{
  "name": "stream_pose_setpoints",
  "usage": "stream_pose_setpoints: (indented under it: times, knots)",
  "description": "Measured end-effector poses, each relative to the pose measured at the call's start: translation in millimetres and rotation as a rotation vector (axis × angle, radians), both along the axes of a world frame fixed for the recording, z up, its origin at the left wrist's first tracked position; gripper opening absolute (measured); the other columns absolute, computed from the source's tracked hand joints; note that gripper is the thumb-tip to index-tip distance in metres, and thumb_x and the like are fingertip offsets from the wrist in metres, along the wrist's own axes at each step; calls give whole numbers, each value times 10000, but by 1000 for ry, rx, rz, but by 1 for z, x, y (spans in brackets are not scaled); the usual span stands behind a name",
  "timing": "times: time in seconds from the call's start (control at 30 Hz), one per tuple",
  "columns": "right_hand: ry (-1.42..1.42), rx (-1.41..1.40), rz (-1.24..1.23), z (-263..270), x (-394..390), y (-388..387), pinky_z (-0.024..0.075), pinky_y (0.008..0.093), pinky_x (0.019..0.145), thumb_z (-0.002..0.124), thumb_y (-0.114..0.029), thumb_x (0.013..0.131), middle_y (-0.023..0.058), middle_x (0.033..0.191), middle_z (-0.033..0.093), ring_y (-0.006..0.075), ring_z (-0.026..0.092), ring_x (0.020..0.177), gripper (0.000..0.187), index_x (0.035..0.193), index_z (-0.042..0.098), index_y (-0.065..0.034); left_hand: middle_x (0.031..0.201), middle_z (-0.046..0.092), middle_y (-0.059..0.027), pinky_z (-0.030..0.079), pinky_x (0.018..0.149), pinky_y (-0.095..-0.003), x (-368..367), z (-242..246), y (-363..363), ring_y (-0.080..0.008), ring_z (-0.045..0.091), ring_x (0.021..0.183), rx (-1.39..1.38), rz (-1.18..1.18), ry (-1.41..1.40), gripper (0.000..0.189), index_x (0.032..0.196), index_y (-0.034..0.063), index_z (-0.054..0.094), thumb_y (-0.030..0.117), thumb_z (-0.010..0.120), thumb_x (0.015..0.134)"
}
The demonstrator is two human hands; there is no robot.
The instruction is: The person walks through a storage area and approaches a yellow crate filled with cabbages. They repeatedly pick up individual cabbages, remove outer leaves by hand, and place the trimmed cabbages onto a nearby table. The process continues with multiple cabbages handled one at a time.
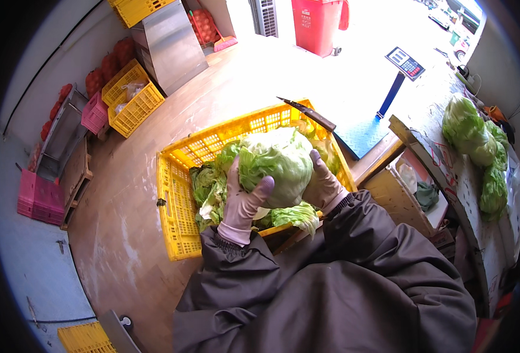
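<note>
A head of iceberg lettuce [282, 163] is held between my two gloved hands above a yellow plastic crate [176, 212]. My left hand [242, 198] grips its left side, thumb across the front. On the other side my right hand [324, 185] presses against it, and part of that palm is hidden. Loose lettuce leaves [209, 187] lie in the crate on the left, and more greens show at its right end. One leaf [302, 216] hangs over the near rim. A knife [310, 114] with a wooden handle rests across the crate's far right corner.
Right of the crate stands a platform scale with a blue plate [361, 134] and a keypad display [405, 63]. Several lettuces [465, 128] lie on the worn table [456, 176] at right. A red wheeled bin [315, 24], yellow crates [138, 108] and a wooden pallet [78, 189] stand farther off.
</note>
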State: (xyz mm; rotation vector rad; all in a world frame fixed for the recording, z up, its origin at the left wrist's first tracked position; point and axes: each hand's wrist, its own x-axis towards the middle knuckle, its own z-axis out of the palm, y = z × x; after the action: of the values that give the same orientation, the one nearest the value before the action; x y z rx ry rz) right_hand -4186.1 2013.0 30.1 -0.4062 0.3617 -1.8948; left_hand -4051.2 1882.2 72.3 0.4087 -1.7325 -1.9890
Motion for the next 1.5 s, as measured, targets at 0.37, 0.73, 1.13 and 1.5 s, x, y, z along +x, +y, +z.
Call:
stream_pose_setpoints:
  times: [0.37,0.73,1.13,1.5]
  knots:
    - [-105,94,27,-12,2,-4,363,462,1071,670,-342,858,129,1385,484,292,477,1259,690,1424,368,-87,937,628,-7,499,741,-229,3,-10,-5,-102,600,794,83,252,232,113,999,24,626,36,622,887]
    - [-409,103,171,-37,2,6,441,418,992,638,-304,900,121,1229,611,273,588,1105,473,1287,536,-54,1347,526,-133,412,1043,-321,3,-4,-27,-174,476,1279,808,19,559,391,1272,-14,480,253,398,998]
    - [165,299,-11,-32,7,-8,417,316,1002,600,-415,921,66,1293,514,161,504,1174,670,1415,341,-43,1129,648,-102,479,879,-230,-10,-23,-12,-117,608,1000,194,137,91,199,1066,0,630,142,622,927]
    - [1228,419,-335,13,13,22,154,379,1154,823,-502,653,219,1525,164,314,139,1434,1255,1508,33,-35,1007,655,-49,501,806,-215,-4,-40,-22,-96,616,891,476,-15,-5,221,1091,16,606,152,619,917]
